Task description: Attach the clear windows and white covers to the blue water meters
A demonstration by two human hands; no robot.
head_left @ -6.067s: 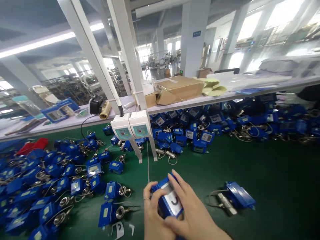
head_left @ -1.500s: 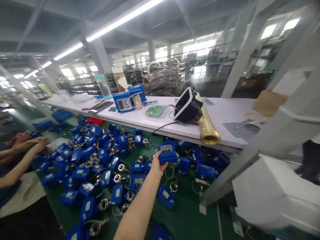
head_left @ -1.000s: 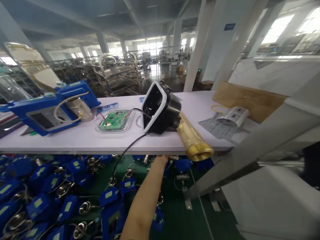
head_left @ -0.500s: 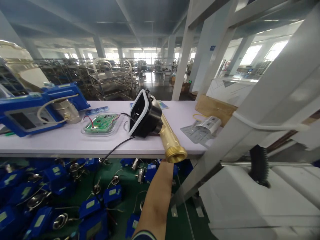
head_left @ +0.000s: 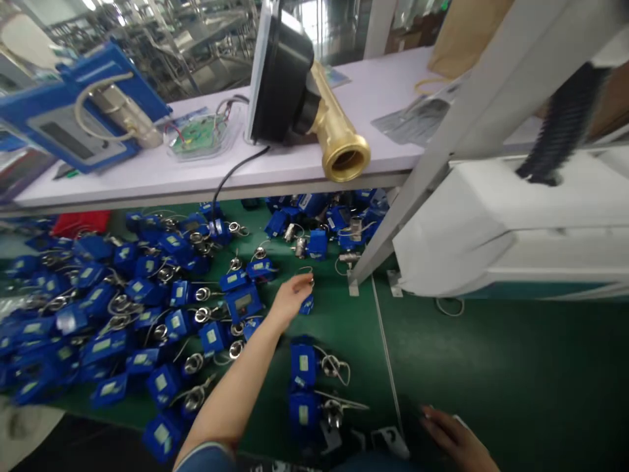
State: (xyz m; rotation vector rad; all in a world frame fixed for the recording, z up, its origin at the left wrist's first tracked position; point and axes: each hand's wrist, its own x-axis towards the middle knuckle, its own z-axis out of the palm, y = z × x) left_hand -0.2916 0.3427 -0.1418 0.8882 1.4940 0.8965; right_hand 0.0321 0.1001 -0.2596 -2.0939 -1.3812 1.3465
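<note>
My left hand (head_left: pixel 291 299) reaches down under the shelf, its fingers closed round the metal fitting of a small blue meter (head_left: pixel 307 305). The hand covers most of that meter. To its left lies a blue meter with a grey display (head_left: pixel 244 303). Nearer to me, a pair of blue meters with metal pipe fittings and pale cables stands in a column, the upper meter (head_left: pixel 303 366) above the lower meter (head_left: pixel 303 412). At the lower right, my right hand (head_left: pixel 455 440) is slightly blurred, fingers stretched out over the green surface, with nothing visible in them.
Many blue meters (head_left: pixel 103 344) crowd the green surface (head_left: pixel 339 321) on the left. A white shelf (head_left: pixel 187 177) above carries a brass pipe body with a black housing (head_left: pixel 344 141), a circuit board (head_left: pixel 196 136) and a large blue device (head_left: pixel 81 121). A grey post (head_left: pixel 407 216) stands right.
The view has tilted down, showing more of the green surface. My left hand, hidden behind the brass pipe before, now shows at a small blue meter. My right hand has come into view.
</note>
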